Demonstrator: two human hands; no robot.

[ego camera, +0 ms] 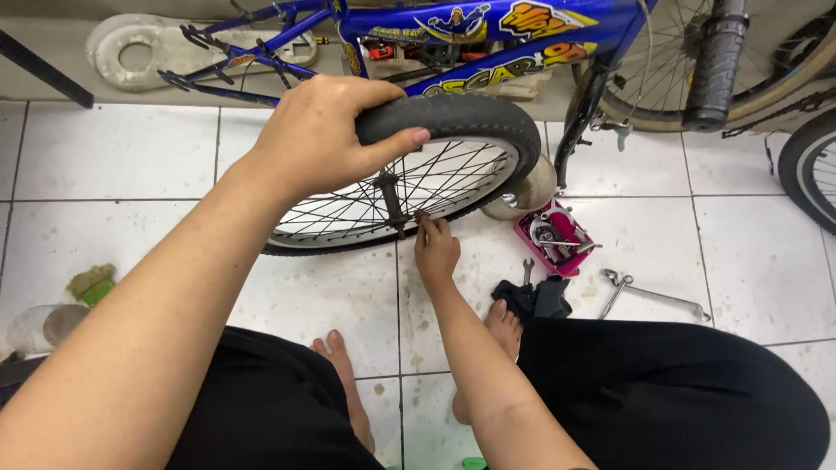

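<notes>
Looking down from the head camera onto a white tiled floor (740, 252). Gripping the top of a small black-tyred bicycle wheel (453, 130) with the left hand (318, 139), fingers curled over the tread and thumb pressing the tyre's near side. Standing the wheel nearly upright on the tiles, just in front of a blue bicycle frame (488, 26) lying across the top of the view. Pinching at the lower end of the wheel's dark hub axle (392, 200) with the right hand (435, 248), fingertips closing on something too small to make out among the spokes. Sitting with black-clad legs (662, 392) spread either side, bare feet (505, 322) resting on the floor between them. Lying just right of the wheel: a pink tray (557, 239) holding metal parts, a dark rag (535, 300) near the right foot, a small spanner (528, 271) touching the rag, and a longer spanner (649, 293) further right. Leaning at the upper right, another bicycle's wheel (784, 70).
</notes>
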